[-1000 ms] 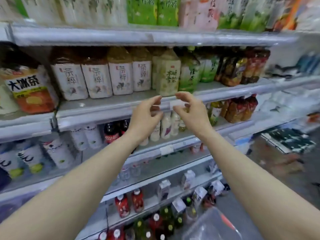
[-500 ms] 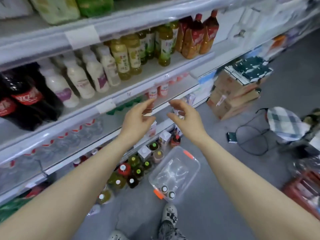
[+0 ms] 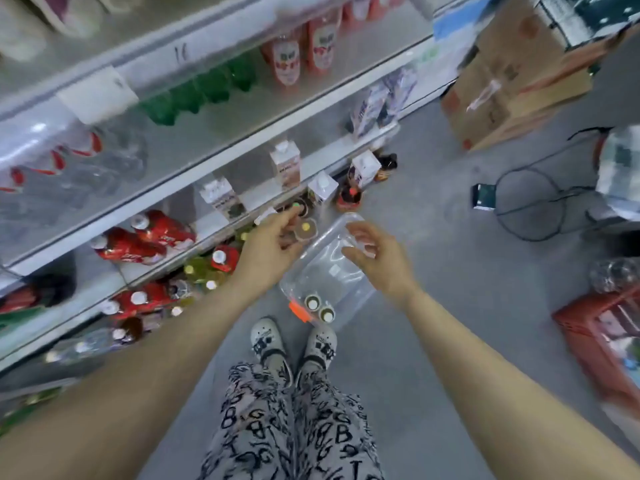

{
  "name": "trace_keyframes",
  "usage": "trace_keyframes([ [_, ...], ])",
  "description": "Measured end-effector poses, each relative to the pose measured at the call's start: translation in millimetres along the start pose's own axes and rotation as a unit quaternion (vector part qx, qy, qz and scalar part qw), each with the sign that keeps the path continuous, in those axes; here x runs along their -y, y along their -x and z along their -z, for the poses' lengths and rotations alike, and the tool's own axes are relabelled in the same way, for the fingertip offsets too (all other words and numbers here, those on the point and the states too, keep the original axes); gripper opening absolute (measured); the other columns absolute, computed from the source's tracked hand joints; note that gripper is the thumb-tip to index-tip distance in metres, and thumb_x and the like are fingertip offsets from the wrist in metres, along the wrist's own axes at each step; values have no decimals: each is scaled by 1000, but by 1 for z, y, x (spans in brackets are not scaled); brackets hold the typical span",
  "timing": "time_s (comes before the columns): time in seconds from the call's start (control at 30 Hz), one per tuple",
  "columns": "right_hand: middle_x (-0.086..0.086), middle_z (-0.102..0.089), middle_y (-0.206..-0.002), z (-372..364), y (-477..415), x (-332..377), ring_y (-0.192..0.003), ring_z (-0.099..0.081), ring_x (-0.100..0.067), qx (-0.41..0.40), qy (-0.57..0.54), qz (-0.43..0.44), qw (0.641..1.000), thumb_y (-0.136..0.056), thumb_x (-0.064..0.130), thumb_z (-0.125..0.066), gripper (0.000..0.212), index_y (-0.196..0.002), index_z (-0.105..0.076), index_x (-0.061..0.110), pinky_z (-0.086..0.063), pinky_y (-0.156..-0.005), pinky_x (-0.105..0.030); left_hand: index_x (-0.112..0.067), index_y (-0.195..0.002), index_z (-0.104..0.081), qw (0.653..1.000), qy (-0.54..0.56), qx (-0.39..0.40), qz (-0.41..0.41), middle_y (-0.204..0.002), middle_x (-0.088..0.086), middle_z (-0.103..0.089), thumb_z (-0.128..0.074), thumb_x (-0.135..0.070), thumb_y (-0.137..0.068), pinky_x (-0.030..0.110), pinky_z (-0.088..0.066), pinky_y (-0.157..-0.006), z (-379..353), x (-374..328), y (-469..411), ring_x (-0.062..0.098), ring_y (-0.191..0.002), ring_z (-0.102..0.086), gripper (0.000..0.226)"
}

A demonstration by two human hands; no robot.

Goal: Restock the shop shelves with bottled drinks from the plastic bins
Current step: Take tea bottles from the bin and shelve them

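Smeared by motion, unreadable: labels on the red shelf bottles (image 3: 287, 60) and the clear water bottles (image 3: 86, 168) far left. Partly covered by the right hand (image 3: 375, 252): far end of the plastic bin (image 3: 349, 289). Showing caps only: two bottles (image 3: 313, 302) in its near corner. Cut by the right edge: red crate (image 3: 599, 344).

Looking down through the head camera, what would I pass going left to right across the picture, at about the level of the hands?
From the left: red bottles on the low shelf → left hand → right hand → phone on the floor → red crate.
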State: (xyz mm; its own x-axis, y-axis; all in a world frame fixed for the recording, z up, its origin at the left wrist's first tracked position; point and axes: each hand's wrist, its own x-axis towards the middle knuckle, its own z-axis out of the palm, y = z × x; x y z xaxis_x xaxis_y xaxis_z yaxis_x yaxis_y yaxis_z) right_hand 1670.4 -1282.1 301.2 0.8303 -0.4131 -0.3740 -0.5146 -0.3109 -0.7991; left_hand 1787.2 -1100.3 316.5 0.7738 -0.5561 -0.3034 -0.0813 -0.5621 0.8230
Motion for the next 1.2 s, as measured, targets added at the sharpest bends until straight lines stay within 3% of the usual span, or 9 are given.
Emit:
trace_keyframes([
  [0.27,6,-68,-120,-83,-37,-121,-108,-64,-17,46,16,-75,996,-85,15,-78,43,-126,-64,19,-49,-95,-30,-18,-140,-52,995,-10,70,68,-126,8,-58,-69,-16,-83,39,-51,-98,-82,125,-34,23,-115,-58,60],
  [0.37,9,-65,-115,-113,-50,-168,-107,-61,-12,56,5,-115,992,-85,8,-77,45,-126,-63,18,-44,-88,-16,-21,-141,-50,989,-2,93,113,-121,2,-56,-67,-4,-85,44,-52,-96,-114,176,-46,20,-112,-57,61],
  [0.43,11,-63,-115,-132,-59,-200,-107,-60,-11,62,4,-138,988,-84,5,-77,47,-127,-62,17,-43,-90,-18,-20,-142,-50,985,-7,110,135,-120,4,-58,-61,5,-86,45,-51,-95,-133,210,-54,22,-109,-58,63],
  [0.53,11,-62,-115,-163,-70,-246,-106,-58,-9,88,10,-171,981,-82,5,-79,53,-130,-61,16,-46,-94,-25,-14,-139,-52,979,-35,134,152,-123,10,-60,-53,11,-85,44,-50,-95,-163,259,-61,25,-112,-58,59],
  [0.7,2,-66,-114,-214,-82,-314,-102,-59,-12,131,12,-221,966,-77,1,-80,56,-129,-61,14,-38,-79,-4,-19,-142,-49,966,-44,165,193,-130,10,-59,-55,6,-88,37,-49,-98,-207,333,-66,23,-117,-58,60],
  [0.8,-4,-68,-122,-241,-89,-349,-113,-62,-20,146,22,-235,961,-79,-1,-73,57,-131,-60,17,-38,-86,-12,-19,-143,-48,962,-31,169,210,-134,8,-57,-55,3,-91,38,-47,-102,-227,366,-70,22,-121,-57,56],
  [1.03,-1,-61,-131,-280,-105,-404,-118,-55,-18,184,42,-215,958,-72,2,-84,73,-137,-56,20,-31,-83,-4,-19,-147,-42,952,-13,194,235,-139,11,-53,-48,1,-96,45,-42,-108,-266,416,-83,25,-126,-52,55],
  [1.1,-3,-57,-135,-286,-108,-414,-120,-54,-18,203,43,-184,961,-68,4,-89,76,-137,-57,17,-26,-83,6,-21,-151,-34,945,-20,210,248,-146,10,-47,-46,0,-98,40,-38,-112,-275,421,-91,25,-132,-47,59],
  [1.2,0,-58,-136,-291,-113,-422,-116,-53,-12,212,36,-161,963,-70,12,-90,72,-134,-59,21,-29,-86,3,-24,-156,-21,933,-35,241,264,-151,10,-42,-48,-5,-98,32,-34,-111,-286,426,-105,26,-136,-43,67],
])
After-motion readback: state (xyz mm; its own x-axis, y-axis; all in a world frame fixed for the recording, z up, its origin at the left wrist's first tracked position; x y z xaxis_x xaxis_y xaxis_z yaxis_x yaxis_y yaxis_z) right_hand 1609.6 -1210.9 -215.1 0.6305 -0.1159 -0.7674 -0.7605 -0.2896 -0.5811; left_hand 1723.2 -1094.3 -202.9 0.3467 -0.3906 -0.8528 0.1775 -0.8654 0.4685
